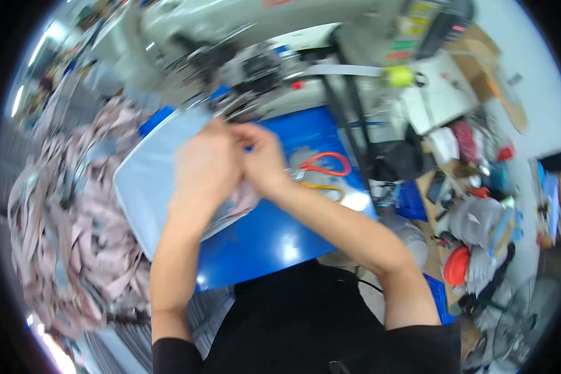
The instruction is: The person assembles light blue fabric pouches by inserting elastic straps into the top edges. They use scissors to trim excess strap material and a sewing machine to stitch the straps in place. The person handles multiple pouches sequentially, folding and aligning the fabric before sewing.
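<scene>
Blue tabletop is seen from the head view, below a grey sewing machine. The left hand and right hand are pressed together, both pinched on a piece of pale fabric lying under them. Orange-handled scissors lie just right of the right hand. Pinkish fabric strips are heaped well left of the left hand.

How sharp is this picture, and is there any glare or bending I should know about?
Head view: motion blur smears the whole frame, worst on the sewing machine and both hands, left hand and right hand; white glare spots sit on the blue table; the fisheye bends edges toward the dark rim; the pile of pinkish fabric strips is soft too.
</scene>
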A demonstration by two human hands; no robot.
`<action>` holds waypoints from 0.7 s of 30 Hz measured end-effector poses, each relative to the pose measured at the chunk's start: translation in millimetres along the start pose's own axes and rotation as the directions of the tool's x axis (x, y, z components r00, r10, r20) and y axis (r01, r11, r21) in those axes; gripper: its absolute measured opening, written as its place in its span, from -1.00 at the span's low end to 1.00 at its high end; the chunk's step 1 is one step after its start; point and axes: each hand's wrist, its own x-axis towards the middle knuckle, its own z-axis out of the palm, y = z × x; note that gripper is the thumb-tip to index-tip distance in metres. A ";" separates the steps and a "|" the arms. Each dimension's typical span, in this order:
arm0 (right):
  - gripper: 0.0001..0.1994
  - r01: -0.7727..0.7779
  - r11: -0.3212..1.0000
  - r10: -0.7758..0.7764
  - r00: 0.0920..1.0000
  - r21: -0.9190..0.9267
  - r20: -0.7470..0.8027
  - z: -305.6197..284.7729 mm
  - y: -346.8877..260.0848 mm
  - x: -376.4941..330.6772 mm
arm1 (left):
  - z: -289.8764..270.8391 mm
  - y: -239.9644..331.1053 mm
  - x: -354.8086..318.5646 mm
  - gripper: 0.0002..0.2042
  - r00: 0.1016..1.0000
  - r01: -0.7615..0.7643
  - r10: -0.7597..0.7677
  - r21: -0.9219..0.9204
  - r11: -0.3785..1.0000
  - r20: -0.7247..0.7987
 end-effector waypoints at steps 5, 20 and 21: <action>-0.64 0.094 0.934 -0.080 0.995 -0.346 0.055 -19.9 -44.7 -27.1 | 3.4 4.8 -26.4 -0.56 0.991 -0.080 0.069 -0.088 0.993 -0.115; -0.74 0.103 0.915 -0.074 0.993 -0.391 0.087 -43.3 -44.4 -63.7 | 42.6 -8.0 -91.2 -0.53 0.872 -0.354 0.265 -0.158 0.922 -0.411; -0.75 0.031 0.944 -0.005 0.997 -0.328 0.082 -46.1 -47.2 -69.6 | 44.9 -10.9 -96.4 -0.54 0.879 -0.345 0.256 -0.165 0.924 -0.402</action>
